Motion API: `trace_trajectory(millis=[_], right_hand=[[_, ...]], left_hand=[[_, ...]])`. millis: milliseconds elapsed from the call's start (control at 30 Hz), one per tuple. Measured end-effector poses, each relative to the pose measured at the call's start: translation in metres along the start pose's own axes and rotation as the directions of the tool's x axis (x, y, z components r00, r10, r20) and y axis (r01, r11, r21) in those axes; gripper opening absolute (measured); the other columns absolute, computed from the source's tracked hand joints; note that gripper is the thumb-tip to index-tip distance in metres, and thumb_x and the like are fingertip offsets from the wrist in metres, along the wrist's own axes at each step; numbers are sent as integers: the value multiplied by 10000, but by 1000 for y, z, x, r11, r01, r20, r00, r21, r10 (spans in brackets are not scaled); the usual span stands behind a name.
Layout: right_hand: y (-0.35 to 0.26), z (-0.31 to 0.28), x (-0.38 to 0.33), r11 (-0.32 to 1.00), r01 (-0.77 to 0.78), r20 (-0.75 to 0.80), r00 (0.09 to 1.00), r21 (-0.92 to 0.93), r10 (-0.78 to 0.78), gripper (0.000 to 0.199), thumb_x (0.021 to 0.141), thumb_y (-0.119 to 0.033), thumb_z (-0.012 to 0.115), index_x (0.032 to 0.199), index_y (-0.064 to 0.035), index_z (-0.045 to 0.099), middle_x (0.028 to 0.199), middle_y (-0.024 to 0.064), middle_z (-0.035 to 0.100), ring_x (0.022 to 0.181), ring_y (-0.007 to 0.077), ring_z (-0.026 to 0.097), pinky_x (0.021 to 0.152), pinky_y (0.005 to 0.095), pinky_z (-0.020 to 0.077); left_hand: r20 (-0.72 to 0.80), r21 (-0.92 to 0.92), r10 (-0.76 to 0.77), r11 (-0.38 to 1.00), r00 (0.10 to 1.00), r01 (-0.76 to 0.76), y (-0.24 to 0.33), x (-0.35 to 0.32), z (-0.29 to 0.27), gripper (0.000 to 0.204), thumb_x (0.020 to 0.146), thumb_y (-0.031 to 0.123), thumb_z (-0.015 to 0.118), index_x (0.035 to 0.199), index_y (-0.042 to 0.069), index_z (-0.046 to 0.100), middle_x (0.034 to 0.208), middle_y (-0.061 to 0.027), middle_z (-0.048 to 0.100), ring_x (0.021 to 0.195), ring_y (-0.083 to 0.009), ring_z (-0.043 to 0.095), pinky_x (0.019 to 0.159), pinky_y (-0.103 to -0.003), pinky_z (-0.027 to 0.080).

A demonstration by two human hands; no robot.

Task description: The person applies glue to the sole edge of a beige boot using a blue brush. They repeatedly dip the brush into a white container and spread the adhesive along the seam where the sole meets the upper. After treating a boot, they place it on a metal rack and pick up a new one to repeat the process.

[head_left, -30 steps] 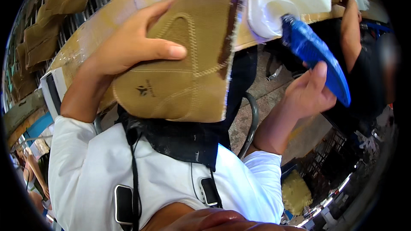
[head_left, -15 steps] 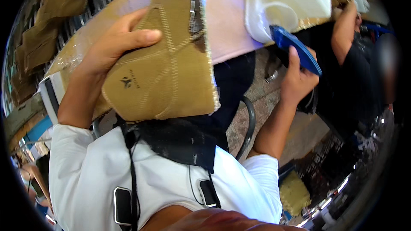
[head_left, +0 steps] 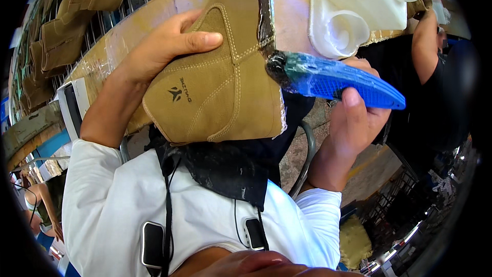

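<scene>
A tan boot upper (head_left: 205,92) with pale double stitching and a small dark printed mark hangs in front of me. My left hand (head_left: 179,41) is closed on its left side, thumb lying over the front and the other fingers hidden behind. In my right hand (head_left: 359,115) is a blue plastic-handled brush (head_left: 343,79), gripped between thumb and fingers. Its dark, wet bristles touch the upper's right edge, just below the stitched seam. Above that spot a dark strip runs up the edge, and whitish residue marks the edge lower down.
A translucent white plastic container (head_left: 353,5) with a round opening stands on the cardboard-covered table (head_left: 289,7). Several tan uppers (head_left: 64,31) lie over a wire rack at left. At right a co-worker's arm (head_left: 425,46) reaches toward the table. A metal chair frame (head_left: 307,159) curves below.
My right hand has brought the brush left, from the container's opening to the upper's edge. In the picture, the upper, my left hand and the container all sit farther right.
</scene>
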State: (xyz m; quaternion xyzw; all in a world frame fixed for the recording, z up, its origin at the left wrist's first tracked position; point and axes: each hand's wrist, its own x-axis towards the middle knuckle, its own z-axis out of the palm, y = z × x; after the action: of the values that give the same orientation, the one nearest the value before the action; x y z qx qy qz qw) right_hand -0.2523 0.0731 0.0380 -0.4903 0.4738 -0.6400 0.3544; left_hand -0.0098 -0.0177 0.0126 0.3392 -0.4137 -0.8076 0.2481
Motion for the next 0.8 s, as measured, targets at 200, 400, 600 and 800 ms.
trace_trajectory(millis=[200, 400, 600, 800], right_hand=[[-6, -12, -12, 980, 162, 88, 984, -116, -152, 287, 668, -209, 715, 801, 28, 624, 779, 130, 608, 681, 197, 526, 615, 289, 389], [-21, -19, -25, 954, 232, 147, 967, -191, -206, 334, 718, -280, 663, 809, 36, 603, 716, 137, 573, 626, 203, 496, 578, 299, 351], [-21, -23, -17, 905, 333, 109, 943, -265, -315, 378, 756, -316, 625, 844, 49, 579, 748, 152, 566, 684, 226, 491, 619, 321, 359], [-26, -22, -7, 858, 433, 247, 895, -278, -372, 393, 758, -333, 618, 846, 48, 584, 735, 151, 565, 622, 219, 483, 564, 313, 357]], left_hand=[[-36, -82, -8, 997, 999, 5, 3, -3, 1, 530, 815, 252, 646, 1215, -35, 449, 1093, -102, 584, 934, -127, 602, 808, -240, 491], [-107, -153, -20, 988, 994, 4, 7, -7, 1, 430, 846, 243, 613, 1158, -30, 497, 1021, -105, 620, 859, -142, 642, 744, -246, 534], [-91, -276, -49, 961, 995, 22, 6, -9, 5, 393, 853, 225, 605, 1139, -29, 519, 1025, -122, 625, 857, -156, 650, 740, -258, 546], [-125, -450, -89, 893, 988, 23, 6, -12, 8, 361, 876, 191, 571, 1165, -20, 519, 1057, -147, 625, 904, -197, 648, 774, -295, 552]])
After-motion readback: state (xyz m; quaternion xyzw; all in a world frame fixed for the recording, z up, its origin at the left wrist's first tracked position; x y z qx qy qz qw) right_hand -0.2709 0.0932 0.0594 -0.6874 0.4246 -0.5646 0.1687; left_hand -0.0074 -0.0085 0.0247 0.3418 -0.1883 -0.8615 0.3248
